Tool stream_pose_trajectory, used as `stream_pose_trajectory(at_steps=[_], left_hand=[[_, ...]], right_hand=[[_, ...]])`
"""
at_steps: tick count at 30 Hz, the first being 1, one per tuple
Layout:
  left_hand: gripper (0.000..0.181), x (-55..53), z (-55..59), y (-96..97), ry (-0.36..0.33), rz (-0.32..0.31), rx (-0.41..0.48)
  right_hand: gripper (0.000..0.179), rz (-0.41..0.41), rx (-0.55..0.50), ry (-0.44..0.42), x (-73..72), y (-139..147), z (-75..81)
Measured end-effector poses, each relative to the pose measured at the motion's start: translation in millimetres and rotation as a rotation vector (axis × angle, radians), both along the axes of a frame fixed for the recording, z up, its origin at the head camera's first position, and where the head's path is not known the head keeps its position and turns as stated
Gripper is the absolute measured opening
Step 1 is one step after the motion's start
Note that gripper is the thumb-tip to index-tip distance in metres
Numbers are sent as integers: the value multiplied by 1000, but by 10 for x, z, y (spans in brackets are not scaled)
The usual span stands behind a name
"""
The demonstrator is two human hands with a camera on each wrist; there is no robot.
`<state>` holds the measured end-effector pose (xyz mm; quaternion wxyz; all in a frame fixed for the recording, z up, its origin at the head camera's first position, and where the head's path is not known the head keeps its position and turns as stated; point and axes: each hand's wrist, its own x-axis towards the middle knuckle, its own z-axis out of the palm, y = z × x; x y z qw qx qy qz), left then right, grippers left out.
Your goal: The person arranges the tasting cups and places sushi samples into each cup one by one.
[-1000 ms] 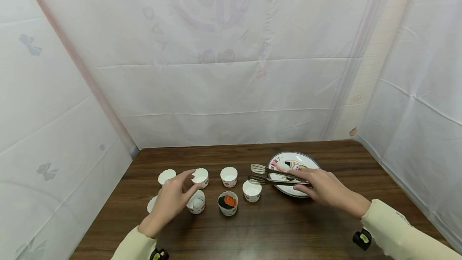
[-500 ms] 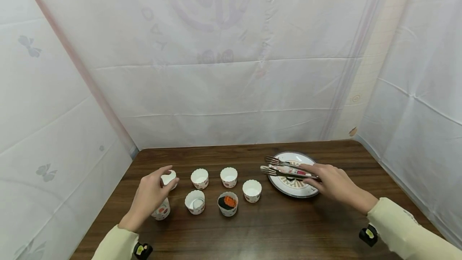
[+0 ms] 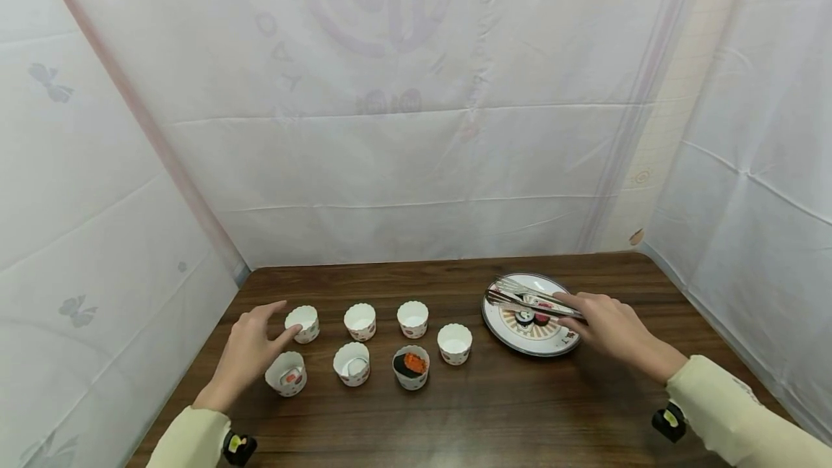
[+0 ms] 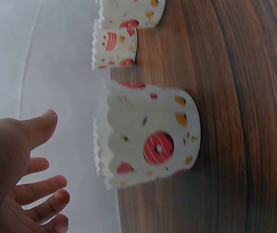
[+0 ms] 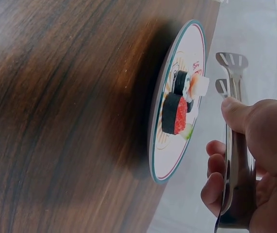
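Note:
In the head view my left hand (image 3: pixel 243 352) hovers over the left cups with its fingers apart, holding nothing. Nearest to it are a paper cup (image 3: pixel 286 383) with a small whitish and orange-red piece inside and another paper cup (image 3: pixel 305 325) behind. My right hand (image 3: pixel 611 327) grips metal serving tongs (image 3: pixel 542 302) above a round plate (image 3: pixel 526 345); their slotted ends stand apart with nothing seen between them. On that plate, in the right wrist view, lie several sushi pieces, among them a black-wrapped piece with red topping (image 5: pixel 172 114).
More white paper cups stand mid-table: one with black-and-orange sushi (image 3: pixel 411 365), one holding something pale and round (image 3: pixel 352 365), and others such as the cup nearest the plate (image 3: pixel 454 344). White sheets (image 3: pixel 416 165) hang behind and beside the brown table (image 3: pixel 481 417).
My left hand has moved left from the middle cups, uncovering the leftmost ones. The right hand has shifted slightly right with the tongs, which now sit further over the plate.

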<state>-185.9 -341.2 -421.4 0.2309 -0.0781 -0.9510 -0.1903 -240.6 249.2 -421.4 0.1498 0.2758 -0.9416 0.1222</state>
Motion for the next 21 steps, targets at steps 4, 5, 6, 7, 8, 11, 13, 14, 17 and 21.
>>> stream_pose_trajectory(at_steps=[4, 5, 6, 7, 8, 11, 13, 14, 17, 21], left_hand=[[59, -32, -7, -75, -47, 2, -5], [60, -39, -8, -90, -63, 2, -4], [61, -47, -10, -103, -80, 3, -5], [62, -55, -12, -115, -95, 4, -7], [62, -61, -16, -126, -109, 5, -10], [65, -74, -26, -146, -149, 3, -14], [66, -80, -35, -154, -176, -5, -16], [66, -82, -38, -156, -190, -8, -15], [67, -90, -49, -162, -217, -19, -12], [68, -121, -72, -186, -228, -26, -20]], right_hand=[[44, -22, 6, -9, -2, 39, -11], [44, -25, 6, -14, -3, 47, -15], [44, -28, 8, -18, -3, 56, -19], [44, -30, 11, -21, -3, 64, -23], [44, -32, 13, -25, -2, 73, -27], [44, -36, 22, -30, 6, 97, -37], [43, -40, 28, -29, 14, 115, -46], [43, -42, 30, -30, 17, 123, -51], [42, -46, 30, -28, 25, 147, -69], [41, -47, 23, -27, 27, 166, -88]])
